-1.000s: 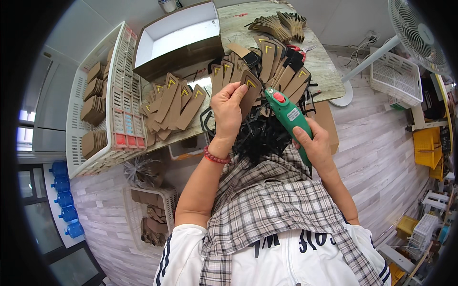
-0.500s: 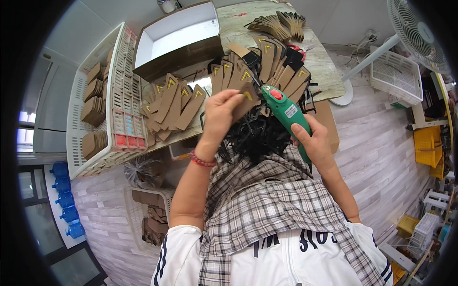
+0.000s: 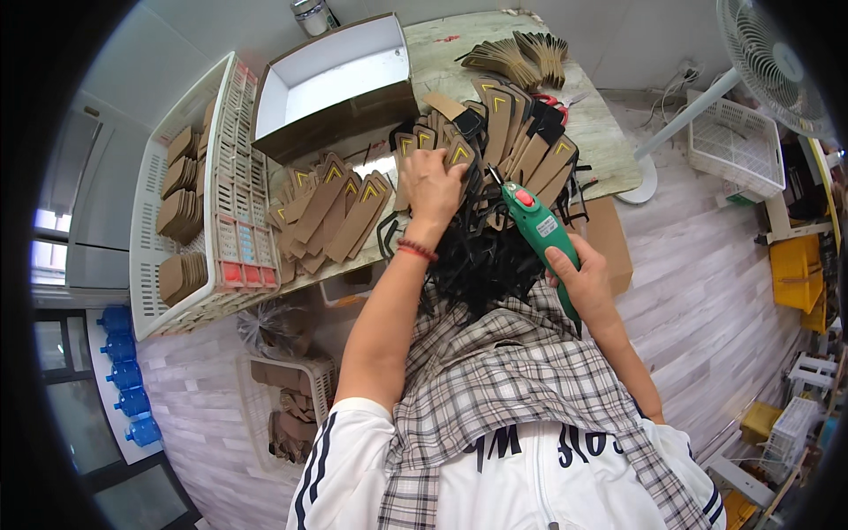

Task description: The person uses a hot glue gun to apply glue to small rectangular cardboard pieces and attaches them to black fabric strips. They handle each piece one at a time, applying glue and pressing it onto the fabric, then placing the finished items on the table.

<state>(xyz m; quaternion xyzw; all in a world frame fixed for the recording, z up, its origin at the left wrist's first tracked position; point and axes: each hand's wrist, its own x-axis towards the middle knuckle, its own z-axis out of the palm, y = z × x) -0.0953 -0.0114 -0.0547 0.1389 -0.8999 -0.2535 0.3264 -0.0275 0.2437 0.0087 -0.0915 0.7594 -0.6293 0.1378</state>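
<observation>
My left hand (image 3: 430, 187) reaches into a row of brown strips (image 3: 459, 154) with yellow V marks on the table. Its fingers are bent and closed against the strips; what they pinch, if anything, is hidden. My right hand (image 3: 583, 281) is wrapped around a green hand-held electric tool (image 3: 537, 221) with a red button. The tool's thin metal tip points up toward the strips. Black straps (image 3: 473, 265) hang from the strips over the table's near edge onto my plaid apron (image 3: 512, 389). Left of my left hand lies a loose pile of similar brown strips (image 3: 340, 212).
An open box with white insides (image 3: 336, 75) stands behind the pile. At the left is a white plastic crate (image 3: 181, 291) holding brown pieces. Fanned brown strips (image 3: 503, 57) and red-handled scissors (image 3: 552, 102) lie at the back. A white fan (image 3: 764, 53) stands at the right.
My left hand has moved right and forward to the row of strips; the strip it held up near the tool tip no longer shows in it. The tool stays in my right hand.
</observation>
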